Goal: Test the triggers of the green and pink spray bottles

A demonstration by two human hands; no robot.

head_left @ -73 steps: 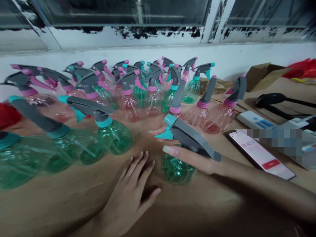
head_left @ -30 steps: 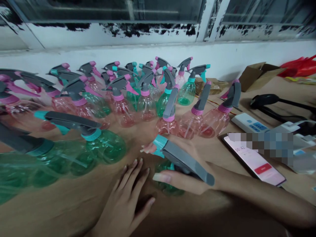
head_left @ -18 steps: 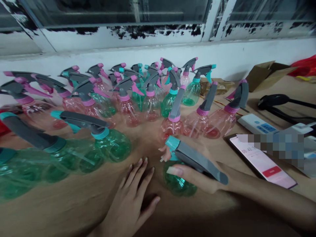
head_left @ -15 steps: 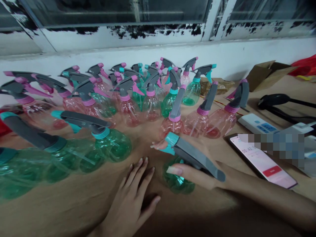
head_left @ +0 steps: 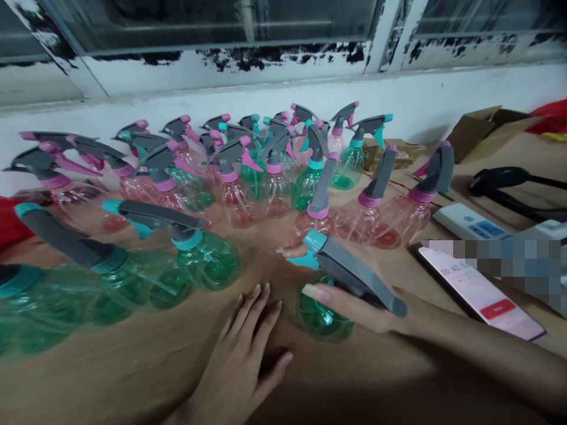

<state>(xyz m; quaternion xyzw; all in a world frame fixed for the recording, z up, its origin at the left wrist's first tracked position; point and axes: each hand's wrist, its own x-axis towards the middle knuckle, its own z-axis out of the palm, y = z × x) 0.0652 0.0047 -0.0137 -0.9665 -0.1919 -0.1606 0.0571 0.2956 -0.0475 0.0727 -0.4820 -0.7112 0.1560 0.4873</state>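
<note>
My right hand (head_left: 354, 304) is closed around the neck of a green spray bottle (head_left: 325, 321) with a grey and teal trigger head. Its thumb lies across the near side, while the other fingers are mostly hidden behind the head. The bottle stands at the table's front. Just left of it, my left hand (head_left: 248, 348) rests flat on the table (head_left: 133, 378), fingers stretched out and holding nothing. Farther left stand several green spray bottles, the nearest to that hand being one with a teal collar (head_left: 210, 262). A pink spray bottle (head_left: 310, 227) stands right behind the held one.
Many pink and green spray bottles (head_left: 239, 200) crowd the back along the white wall (head_left: 221, 100). On the right lie a phone (head_left: 482, 295) showing a timer, a white device with blue buttons (head_left: 469, 221), a black cable (head_left: 500, 177) and an open cardboard box (head_left: 487, 133).
The whole view has shifted slightly, so things appear a little farther right. Both hands and the held spray bottle keep nearly the same places on the table.
</note>
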